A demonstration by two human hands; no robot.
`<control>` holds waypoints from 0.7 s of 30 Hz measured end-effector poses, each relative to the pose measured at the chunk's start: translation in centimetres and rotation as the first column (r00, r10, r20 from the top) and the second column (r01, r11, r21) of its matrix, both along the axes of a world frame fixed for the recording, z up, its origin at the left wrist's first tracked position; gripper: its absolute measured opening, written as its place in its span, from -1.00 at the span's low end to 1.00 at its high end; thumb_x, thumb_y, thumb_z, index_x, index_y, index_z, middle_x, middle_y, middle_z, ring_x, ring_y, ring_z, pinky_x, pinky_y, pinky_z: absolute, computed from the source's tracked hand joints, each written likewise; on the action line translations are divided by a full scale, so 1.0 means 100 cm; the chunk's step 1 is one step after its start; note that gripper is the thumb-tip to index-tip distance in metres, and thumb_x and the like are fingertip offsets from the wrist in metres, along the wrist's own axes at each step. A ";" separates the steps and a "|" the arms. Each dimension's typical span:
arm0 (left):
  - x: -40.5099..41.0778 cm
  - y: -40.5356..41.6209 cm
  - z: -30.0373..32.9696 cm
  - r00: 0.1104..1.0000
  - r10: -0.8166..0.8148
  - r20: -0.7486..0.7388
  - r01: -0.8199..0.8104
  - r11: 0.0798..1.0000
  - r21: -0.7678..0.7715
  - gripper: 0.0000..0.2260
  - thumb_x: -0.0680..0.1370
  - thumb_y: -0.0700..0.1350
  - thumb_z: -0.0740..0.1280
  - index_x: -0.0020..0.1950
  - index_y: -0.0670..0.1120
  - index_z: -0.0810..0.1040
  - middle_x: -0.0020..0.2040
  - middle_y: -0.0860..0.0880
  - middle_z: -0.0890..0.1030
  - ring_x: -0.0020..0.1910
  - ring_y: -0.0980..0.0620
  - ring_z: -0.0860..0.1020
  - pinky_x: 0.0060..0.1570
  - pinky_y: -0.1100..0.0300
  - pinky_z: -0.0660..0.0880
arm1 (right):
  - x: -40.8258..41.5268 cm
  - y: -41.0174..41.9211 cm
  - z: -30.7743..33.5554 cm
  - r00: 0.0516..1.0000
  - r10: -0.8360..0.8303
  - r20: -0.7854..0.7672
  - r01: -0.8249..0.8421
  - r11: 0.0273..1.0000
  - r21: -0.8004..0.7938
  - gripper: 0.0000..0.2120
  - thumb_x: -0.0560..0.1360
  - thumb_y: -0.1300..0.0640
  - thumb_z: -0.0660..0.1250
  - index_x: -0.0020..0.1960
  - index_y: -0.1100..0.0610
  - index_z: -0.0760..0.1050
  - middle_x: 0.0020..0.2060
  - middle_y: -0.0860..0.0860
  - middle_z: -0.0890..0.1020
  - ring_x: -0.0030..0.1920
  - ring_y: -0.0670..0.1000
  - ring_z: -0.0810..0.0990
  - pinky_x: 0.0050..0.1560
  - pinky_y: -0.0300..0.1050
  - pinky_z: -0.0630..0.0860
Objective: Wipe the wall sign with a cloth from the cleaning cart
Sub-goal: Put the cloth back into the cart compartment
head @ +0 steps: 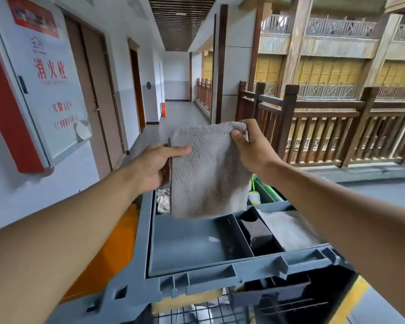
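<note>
Overhead, left hand (153, 167) and right hand (248, 146) pinch a nubbly grey cloth (208, 174) above the plastic cart (196, 272).

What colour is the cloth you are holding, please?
Grey-beige, with a bumpy texture; the cloth shows in the head view.

The cart tray's (196, 244) large left compartment lies open beneath the hanging cloth (208, 174). A dark block (257, 231) fills the narrow middle compartment; a folded cloth (288, 228) fills the right one. The wall sign (49, 90) juts out at left, with open air between it and the tray.
</note>
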State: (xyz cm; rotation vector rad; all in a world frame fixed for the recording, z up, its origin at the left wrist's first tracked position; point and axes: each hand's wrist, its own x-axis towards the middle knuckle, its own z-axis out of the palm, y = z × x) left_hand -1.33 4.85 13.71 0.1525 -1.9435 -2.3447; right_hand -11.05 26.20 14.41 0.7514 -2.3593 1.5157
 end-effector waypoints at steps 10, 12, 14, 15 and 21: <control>-0.060 -0.009 -0.134 0.969 -0.029 0.244 -0.009 0.988 0.152 -0.65 0.67 0.05 0.19 0.43 -0.01 0.43 0.24 -0.13 0.64 0.15 -0.18 0.64 -0.06 -0.21 0.60 | -0.081 -0.025 -0.136 0.970 -0.029 0.241 0.000 0.993 0.122 -0.82 0.62 -0.16 0.15 0.12 -0.09 0.27 -0.15 0.05 0.50 -0.26 0.01 0.46 -0.39 -0.17 0.30; -0.070 -0.013 -0.158 0.945 -0.052 0.322 -0.002 0.986 0.166 -0.60 0.65 0.12 0.19 0.45 0.01 0.40 0.25 -0.14 0.63 0.18 -0.19 0.63 0.05 -0.26 0.56 | -0.093 -0.028 -0.164 0.958 -0.016 0.287 -0.021 0.992 0.125 -0.83 0.62 -0.16 0.15 0.09 -0.09 0.27 -0.20 -0.02 0.48 -0.28 -0.04 0.45 -0.40 -0.17 0.27; -0.074 -0.019 -0.175 0.929 -0.084 0.361 0.021 0.984 0.175 -0.58 0.62 0.16 0.22 0.45 0.06 0.38 0.28 -0.12 0.62 0.21 -0.21 0.61 0.12 -0.31 0.52 | -0.098 -0.030 -0.185 0.945 -0.005 0.328 -0.037 0.992 0.123 -0.84 0.62 -0.14 0.16 0.09 -0.09 0.29 -0.21 -0.06 0.47 -0.26 -0.08 0.45 -0.39 -0.16 0.26; -0.078 -0.019 -0.187 0.922 -0.088 0.378 0.015 0.981 0.191 -0.59 0.62 0.18 0.21 0.43 0.08 0.39 0.28 -0.12 0.62 0.22 -0.20 0.61 0.11 -0.31 0.52 | -0.105 -0.030 -0.199 0.936 0.002 0.353 -0.052 0.990 0.133 -0.85 0.63 -0.14 0.16 0.09 -0.09 0.28 -0.20 -0.07 0.47 -0.24 -0.10 0.44 -0.38 -0.15 0.25; -0.084 -0.023 -0.233 0.860 -0.088 0.503 0.019 0.990 0.142 -0.53 0.60 0.25 0.18 0.43 0.04 0.43 0.32 -0.12 0.59 0.26 -0.16 0.59 0.15 -0.23 0.54 | -0.121 -0.040 -0.245 0.832 0.012 0.555 -0.144 0.970 0.194 -0.75 0.64 -0.13 0.11 0.22 -0.02 0.30 -0.10 0.05 0.49 -0.25 0.02 0.46 -0.50 -0.23 0.31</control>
